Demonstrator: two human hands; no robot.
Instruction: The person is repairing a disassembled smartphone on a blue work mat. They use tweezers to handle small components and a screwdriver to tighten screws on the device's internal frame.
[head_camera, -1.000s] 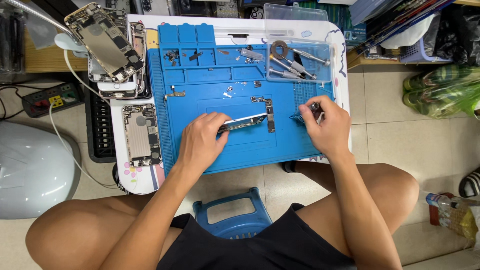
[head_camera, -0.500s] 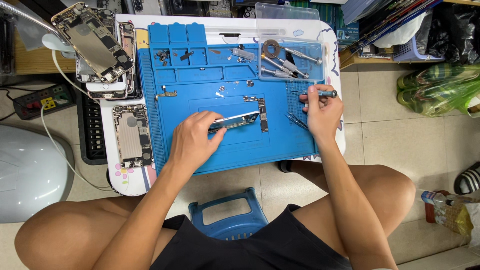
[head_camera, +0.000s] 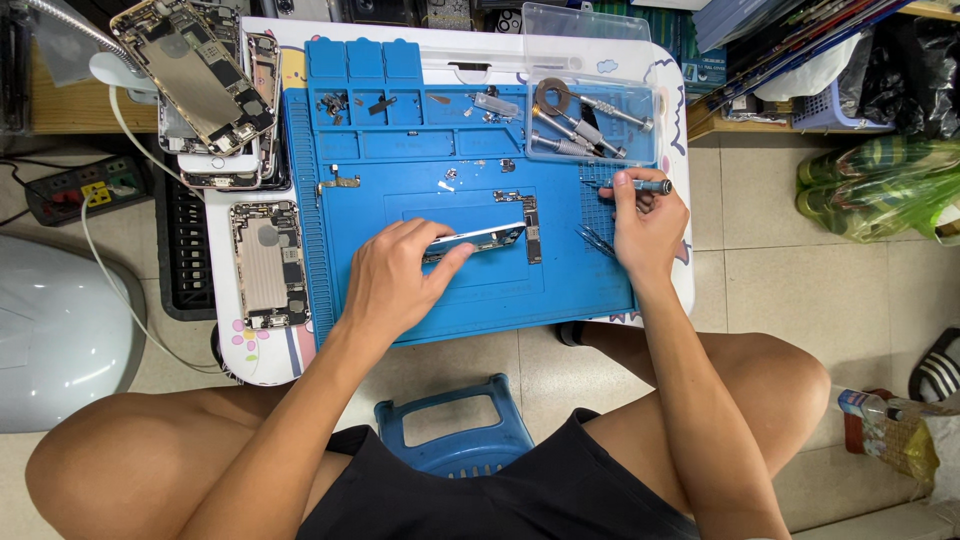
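Head view, only one: my left hand (head_camera: 392, 285) is clamped on the thin silver opened phone body (head_camera: 478, 239), tilted up on its long edge near the middle of the blue silicone repair mat (head_camera: 470, 290), thumb and fingers pinching its near end. My right hand (head_camera: 648, 222) sits at 3 o'clock of the phone, well apart from it, fingers closed round a slim blue-grey precision screwdriver (head_camera: 640, 184) lying across the fingertips; I cannot tell whether the tip is touching the mat. Risks as I judge them: the phone rests on an edge, so a slack grip could let it flop flat and knock the narrow dark circuit board strip (head_camera: 530, 227) just beside its far end. Tiny loose screws and metal bits (head_camera: 448, 178) lie at 12 o'clock on the mat; a sweep of my wrist could scatter them off the small white table (head_camera: 262, 350). The clear plastic tool box (head_camera: 592, 110) at 1 o'clock is just beyond my right hand, easy to bump when lifting the driver. The stack of stripped phone frames (head_camera: 200, 90) at 10 o'clock leans over the table edge and could slide. Another gutted phone chassis (head_camera: 268, 262) lies at 9 o'clock, near my left forearm.
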